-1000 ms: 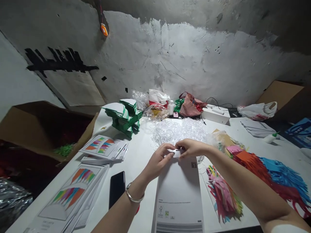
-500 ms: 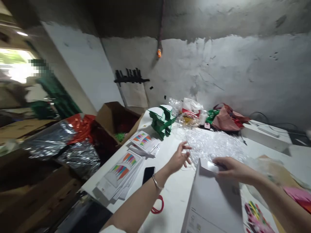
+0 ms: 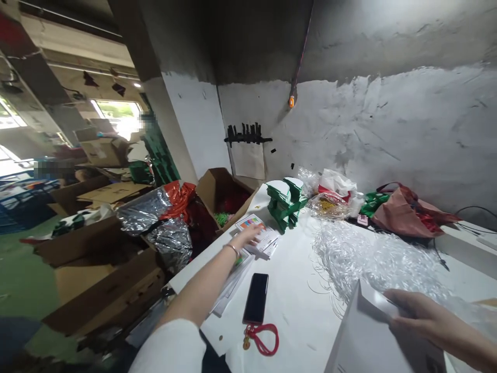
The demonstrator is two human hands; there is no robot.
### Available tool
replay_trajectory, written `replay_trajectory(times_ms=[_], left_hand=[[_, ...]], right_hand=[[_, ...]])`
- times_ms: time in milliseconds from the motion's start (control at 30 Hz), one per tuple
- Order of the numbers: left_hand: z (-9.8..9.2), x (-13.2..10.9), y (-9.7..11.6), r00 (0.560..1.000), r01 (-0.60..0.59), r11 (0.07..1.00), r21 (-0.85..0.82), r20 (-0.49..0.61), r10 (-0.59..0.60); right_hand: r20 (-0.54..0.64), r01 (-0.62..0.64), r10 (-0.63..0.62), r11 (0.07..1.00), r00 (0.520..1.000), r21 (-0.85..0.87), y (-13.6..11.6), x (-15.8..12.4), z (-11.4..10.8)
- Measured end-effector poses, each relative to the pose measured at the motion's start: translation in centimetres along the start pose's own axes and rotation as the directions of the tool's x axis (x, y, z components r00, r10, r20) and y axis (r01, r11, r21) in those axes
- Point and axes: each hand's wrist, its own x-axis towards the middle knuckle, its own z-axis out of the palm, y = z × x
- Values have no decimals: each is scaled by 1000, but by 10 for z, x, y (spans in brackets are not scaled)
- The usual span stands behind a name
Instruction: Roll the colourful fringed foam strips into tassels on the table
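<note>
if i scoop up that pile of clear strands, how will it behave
The clear strands look thin and curly, so they'd probably flop and tangle. They're heaped loosely, so likely light for their size, and their shine hints at slipperiness.

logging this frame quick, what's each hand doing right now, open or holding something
Left hand: open, over the printed packets; contact can't be told.
Right hand: closed on the white package, near its top edge.

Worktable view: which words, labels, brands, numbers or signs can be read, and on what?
None can be read for certain.
White packet in the right hand: print too faint.
Colourful cards under the left hand: print too small.
Small pink item near the wall: marks too blurred.
</note>
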Motion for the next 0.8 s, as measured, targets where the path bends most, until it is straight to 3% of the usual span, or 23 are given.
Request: replay_trajectory(times_ms=[33, 100, 167, 200, 267, 333, 433, 800], left_hand=[[24, -6, -6, 990, 7, 1000, -19, 138, -5], [78, -25, -19, 913, 0, 998, -61, 407, 25], [131, -50, -30, 774, -13, 993, -120, 627, 86], [153, -62, -33, 661, -52, 971, -233, 721, 209], [185, -81, -31, 609, -155, 909, -387, 687, 396], [205, -90, -20, 670, -254, 876, -409, 579, 465], [219, -90, 0, 748, -305, 900, -310, 508, 428], [231, -94, 16, 770, -376, 911, -172, 489, 410]], right_hand=[[5, 11, -11, 1000, 1000, 10, 1, 2, 1], [8, 40, -40, 999, 999, 11, 1, 7, 4], [9, 60, -59, 998, 998, -17, -1, 12, 7], [13, 64, -64, 997, 998, -33, -3, 14, 8], [51, 88, -85, 995, 995, -51, -8, 18, 8], [83, 109, -104, 993, 991, -51, -13, 19, 6], [74, 121, -115, 990, 991, -73, -15, 17, 1], [8, 212, -216, 948, 976, -237, -1, 4, -7]])
